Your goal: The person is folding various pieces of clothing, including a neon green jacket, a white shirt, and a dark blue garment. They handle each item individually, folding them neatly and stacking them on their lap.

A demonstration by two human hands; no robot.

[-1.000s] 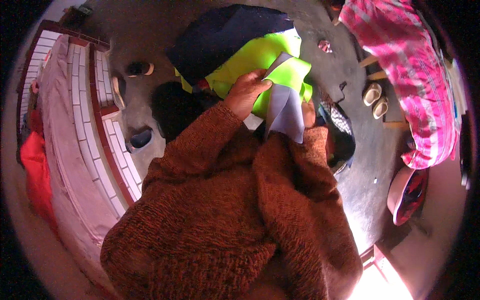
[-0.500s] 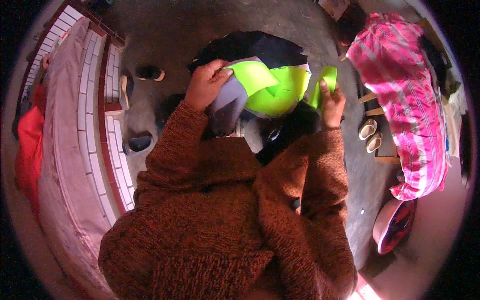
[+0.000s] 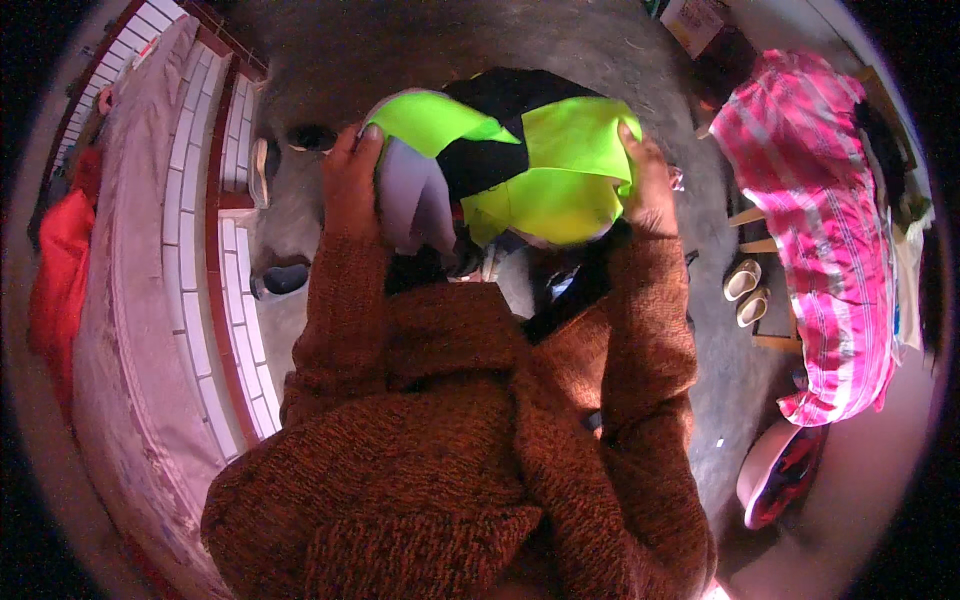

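Over my lap spreads a piece of cloth [image 3: 570,195] in neon yellow-green, black and pale grey, perhaps a garment. My left hand [image 3: 355,180] is closed on its left edge, the thumb on top of a neon flap that folds over grey fabric. At the right edge my right hand [image 3: 648,185] pinches the neon part, thumb uppermost and the other fingers mostly hidden. Black fabric [image 3: 490,160] shows between the two neon areas and along the far side. Brown knitted sleeves cover both my forearms.
To the left is a white-tiled ledge [image 3: 188,260] under a pinkish cover [image 3: 130,270]. Dark shoes [image 3: 282,280] lie beside it. On the right, a pink checked cloth [image 3: 810,220] drapes over wooden furniture, near light slippers [image 3: 743,280] and a pink basin [image 3: 765,470].
My left hand has moved left with the neon flap, uncovering black fabric in the middle. The neon strip in my right hand, earlier apart, now meets the rest of the cloth.
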